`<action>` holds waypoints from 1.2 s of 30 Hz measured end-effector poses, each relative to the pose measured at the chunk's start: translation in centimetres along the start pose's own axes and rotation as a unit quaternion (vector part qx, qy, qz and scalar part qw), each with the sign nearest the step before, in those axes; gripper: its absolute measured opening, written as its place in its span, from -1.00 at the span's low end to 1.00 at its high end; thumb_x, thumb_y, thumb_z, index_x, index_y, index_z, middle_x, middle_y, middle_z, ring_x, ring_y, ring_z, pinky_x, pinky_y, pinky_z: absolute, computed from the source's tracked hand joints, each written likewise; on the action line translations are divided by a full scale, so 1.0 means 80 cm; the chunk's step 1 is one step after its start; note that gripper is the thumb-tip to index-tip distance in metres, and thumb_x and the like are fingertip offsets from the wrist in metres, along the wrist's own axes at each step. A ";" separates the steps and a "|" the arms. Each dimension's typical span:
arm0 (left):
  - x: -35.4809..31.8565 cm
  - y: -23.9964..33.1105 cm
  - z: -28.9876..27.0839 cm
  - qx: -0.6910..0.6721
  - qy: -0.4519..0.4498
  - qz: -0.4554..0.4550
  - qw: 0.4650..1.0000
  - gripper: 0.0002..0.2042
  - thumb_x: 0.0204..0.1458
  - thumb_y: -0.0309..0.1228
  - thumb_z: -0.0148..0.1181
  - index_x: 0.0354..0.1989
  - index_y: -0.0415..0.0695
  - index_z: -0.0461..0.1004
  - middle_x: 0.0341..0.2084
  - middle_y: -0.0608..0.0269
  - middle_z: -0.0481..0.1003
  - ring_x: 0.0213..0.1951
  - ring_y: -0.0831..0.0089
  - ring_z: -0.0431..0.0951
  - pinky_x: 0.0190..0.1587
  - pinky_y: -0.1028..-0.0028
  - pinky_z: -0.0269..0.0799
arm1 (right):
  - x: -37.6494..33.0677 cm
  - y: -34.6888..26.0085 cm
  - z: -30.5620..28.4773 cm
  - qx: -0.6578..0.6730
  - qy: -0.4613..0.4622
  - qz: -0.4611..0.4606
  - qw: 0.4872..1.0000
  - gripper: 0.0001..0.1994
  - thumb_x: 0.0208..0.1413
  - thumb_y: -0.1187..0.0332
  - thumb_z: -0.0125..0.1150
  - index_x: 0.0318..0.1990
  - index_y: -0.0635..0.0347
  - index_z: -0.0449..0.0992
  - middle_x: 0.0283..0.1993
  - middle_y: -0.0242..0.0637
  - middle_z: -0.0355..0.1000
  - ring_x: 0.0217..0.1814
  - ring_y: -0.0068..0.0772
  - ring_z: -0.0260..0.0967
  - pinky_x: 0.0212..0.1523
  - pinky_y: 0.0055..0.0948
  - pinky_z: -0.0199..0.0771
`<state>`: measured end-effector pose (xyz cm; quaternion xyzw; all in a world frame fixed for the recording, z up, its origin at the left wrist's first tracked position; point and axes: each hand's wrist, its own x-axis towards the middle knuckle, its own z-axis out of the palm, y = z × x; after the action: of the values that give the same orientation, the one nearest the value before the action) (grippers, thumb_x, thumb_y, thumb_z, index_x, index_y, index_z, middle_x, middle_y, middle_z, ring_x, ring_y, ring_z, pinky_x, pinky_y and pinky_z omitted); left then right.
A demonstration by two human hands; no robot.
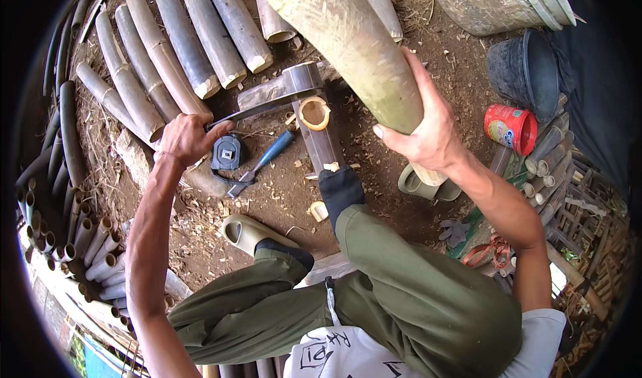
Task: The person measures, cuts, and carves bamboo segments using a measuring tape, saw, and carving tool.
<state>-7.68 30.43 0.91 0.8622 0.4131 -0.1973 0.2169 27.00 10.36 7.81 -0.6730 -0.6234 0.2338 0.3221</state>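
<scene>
My left hand [185, 139] is closed round the handle end of a long-bladed knife [257, 108]. Its blade reaches right, across a brown bamboo tube [318, 144] close to the tube's far end. Beside the blade, a round bamboo piece with a pale cut rim [325, 118] shows against the tube. A thick, pale wooden club [351, 50] is gripped by my right hand [431, 127] near its narrow end, the wide end raised over the tube's right side. My foot in a dark sock [341, 187] presses on the tube's near end. A short log [262, 95] lies by the far end.
Several bamboo lengths [194, 37] lie at the far left. A tape measure [227, 152] and a blue-handled chisel-like tool [267, 157] sit near my left hand. Rightward stand a dark bucket [515, 67], a large pale bucket [495, 4] and a red tub [501, 125]. Sandals [251, 234] lie nearby.
</scene>
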 end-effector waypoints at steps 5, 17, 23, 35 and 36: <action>0.004 0.009 0.009 0.013 -0.010 -0.023 1.000 -0.40 0.12 0.20 0.07 -0.14 -0.18 0.63 -0.70 0.03 0.53 -0.52 0.15 0.62 -0.36 0.20 0.50 | -0.012 0.024 0.030 -0.152 -0.102 0.001 0.983 0.10 -0.25 0.34 0.52 0.47 -0.05 -0.09 -0.09 0.03 0.37 -0.17 0.00 0.50 -0.22 -0.14 0.69; 0.000 -0.003 0.024 0.009 -0.014 -0.026 1.000 -0.33 0.08 0.25 0.08 -0.47 -0.27 0.61 -0.78 -0.06 0.43 -0.59 0.04 0.55 -0.40 0.12 0.45 | -0.003 0.018 0.017 -0.171 -0.124 0.004 0.977 0.04 -0.27 0.33 0.47 0.45 -0.18 -0.01 0.01 -0.06 0.34 -0.10 0.02 0.48 -0.18 -0.11 0.65; 0.008 0.003 0.026 -0.019 0.060 0.020 0.998 -0.27 0.03 0.33 0.06 -0.51 -0.27 0.59 -0.74 -0.10 0.47 -0.53 0.01 0.59 -0.38 0.11 0.46 | 0.002 0.037 0.027 -0.236 -0.172 -0.036 0.956 0.07 -0.26 0.29 0.47 0.47 -0.22 -0.06 -0.10 -0.08 0.34 -0.19 -0.07 0.49 -0.26 -0.17 0.69; 0.025 -0.015 0.030 -0.046 -0.085 -0.002 0.995 -0.09 -0.08 0.51 -0.07 -0.52 -0.33 0.61 -0.76 -0.08 0.41 -0.61 0.12 0.51 -0.40 0.13 0.45 | 0.016 0.009 0.015 -0.132 -0.107 0.001 0.985 0.01 -0.23 0.34 0.43 0.45 -0.14 -0.01 -0.03 -0.12 0.34 -0.08 0.06 0.47 -0.11 -0.06 0.60; 0.027 -0.017 0.033 -0.055 -0.073 0.013 0.996 -0.09 -0.07 0.50 -0.06 -0.52 -0.35 0.61 -0.83 -0.03 0.35 -0.69 0.18 0.46 -0.45 0.15 0.43 | 0.009 0.018 0.018 -0.158 -0.145 -0.003 0.977 0.02 -0.23 0.32 0.44 0.45 -0.16 -0.02 -0.05 -0.11 0.34 -0.12 0.02 0.48 -0.21 -0.11 0.62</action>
<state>-7.93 31.11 -2.66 0.8374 0.3954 -0.2342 0.2961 27.00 11.23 5.85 -0.6725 -0.6943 0.2271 0.1186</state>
